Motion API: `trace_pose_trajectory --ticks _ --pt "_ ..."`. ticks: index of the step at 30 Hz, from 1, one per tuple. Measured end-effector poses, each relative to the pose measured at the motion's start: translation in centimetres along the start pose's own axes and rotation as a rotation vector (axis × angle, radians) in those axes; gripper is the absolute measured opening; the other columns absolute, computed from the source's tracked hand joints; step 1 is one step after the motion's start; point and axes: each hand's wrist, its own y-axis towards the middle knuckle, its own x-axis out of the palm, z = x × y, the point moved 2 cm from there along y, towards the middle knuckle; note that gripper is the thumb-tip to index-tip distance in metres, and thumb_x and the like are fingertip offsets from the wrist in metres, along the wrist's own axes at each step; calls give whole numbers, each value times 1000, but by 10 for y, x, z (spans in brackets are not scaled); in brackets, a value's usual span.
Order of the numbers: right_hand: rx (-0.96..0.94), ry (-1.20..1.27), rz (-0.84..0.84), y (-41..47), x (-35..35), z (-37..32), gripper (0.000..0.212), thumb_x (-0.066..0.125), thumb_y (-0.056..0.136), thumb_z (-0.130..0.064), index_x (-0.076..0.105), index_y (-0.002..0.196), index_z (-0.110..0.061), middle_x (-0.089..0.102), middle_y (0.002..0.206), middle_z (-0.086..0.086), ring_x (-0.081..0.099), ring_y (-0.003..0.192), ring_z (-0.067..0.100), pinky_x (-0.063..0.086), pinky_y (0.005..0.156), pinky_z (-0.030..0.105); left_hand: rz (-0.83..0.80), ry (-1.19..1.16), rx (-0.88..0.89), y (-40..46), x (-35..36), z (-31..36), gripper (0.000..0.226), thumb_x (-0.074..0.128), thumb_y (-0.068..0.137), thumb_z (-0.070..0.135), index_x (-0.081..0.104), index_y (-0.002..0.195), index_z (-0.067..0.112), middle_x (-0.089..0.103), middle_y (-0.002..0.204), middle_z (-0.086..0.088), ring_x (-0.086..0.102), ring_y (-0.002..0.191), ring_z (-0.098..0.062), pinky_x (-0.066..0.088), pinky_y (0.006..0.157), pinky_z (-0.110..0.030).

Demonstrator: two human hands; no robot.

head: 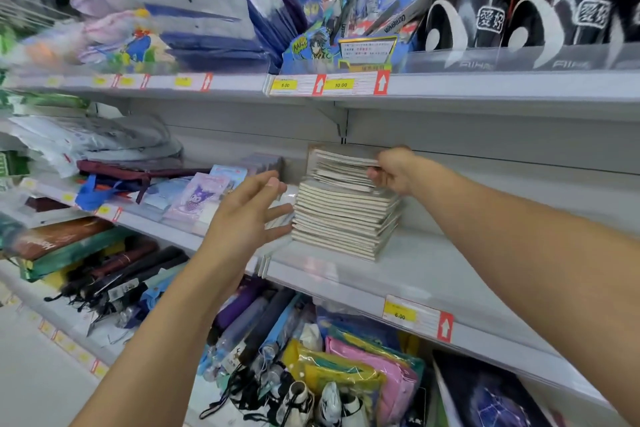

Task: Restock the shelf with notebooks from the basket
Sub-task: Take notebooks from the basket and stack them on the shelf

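Head view shows a stack of notebooks (343, 218) lying on the middle shelf (450, 274), near its front edge. The right hand (391, 170) grips the upper notebooks of the stack, with fingers curled over their right edge. The left hand (249, 215) has its fingers straight and relaxed, the tips just at the left side of the stack, holding nothing. A price tag (412, 317) sits on the shelf's front strip.

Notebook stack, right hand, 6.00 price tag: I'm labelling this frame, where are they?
Notebook stack (341, 224), head view, page edges.
Right hand (393, 170), head view, knuckles.
6.00 price tag (400, 315), head view, yellow label.
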Motion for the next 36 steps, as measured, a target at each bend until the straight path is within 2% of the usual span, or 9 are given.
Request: trace_pose_trajectory --ticks 6,11,14,16,20,23,32,34,36 --pt "-183 -594 64 24 1 10 50 65 90 -56 48 72 -12 52 66 10 46 48 21 43 49 28 -31 41 -6 5 -10 -10 22 54 98 34 65 116 27 72 112 5 71 100 -14 59 84 -34" --pt "-335 -609 290 8 0 20 35 61 97 -39 60 105 -5 65 98 17 66 99 36 52 84 38 -119 259 -30 -9 -7 -20 20 54 98 36 66 114 32 70 111 10 68 102 -9 58 81 -28" --pt "-765 -473 381 -54 17 54 29 53 100 -32 67 115 -11 65 70 4 63 73 23 45 67 33 -124 429 -43 -29 -11 -21 19 56 97 36 69 105 24 69 110 4 69 95 -7 58 76 -26" --pt "-890 -379 114 -110 45 109 22 52 98 -32 71 103 -23 60 59 -2 54 56 14 41 57 31 -131 516 -97 -54 -19 -33 23 57 97 35 68 103 16 71 102 -2 70 83 -9 56 69 -25" --pt "-344 -473 -783 -209 101 279 22 53 99 -27 67 81 -24 66 66 0 63 56 13 44 47 22 -519 1031 -394 -112 -44 -73 26 57 96 35 69 100 13 73 92 -4 70 80 -20 54 70 -29" --pt "113 -647 -1085 -264 117 397 31 62 98 -29 61 81 -4 59 76 18 58 67 29 48 57 34 -737 1269 -656 -148 -63 -89 30 55 96 40 68 105 14 71 97 -4 70 89 -19 56 72 -32" --pt "319 -790 -646 -304 127 534 111 83 66 -62 32 148 -7 43 143 9 48 129 31 48 88 40 -752 1362 -707 -167 -101 -118 41 50 94 55 60 123 28 64 108 7 63 99 -13 51 85 -34" --pt "415 -675 -554 -295 129 542 90 85 73 -47 44 143 -7 46 144 11 48 130 31 47 92 38 -785 1473 -683 -161 -105 -125 46 47 94 59 56 129 31 57 109 9 58 101 -15 44 89 -32" --pt "361 -673 -448 -287 126 548 29 84 77 -26 57 82 -19 54 91 9 51 95 22 39 66 31 -891 1544 -789 -161 -106 -139 47 47 94 58 54 131 30 59 100 9 59 95 -15 46 86 -32"
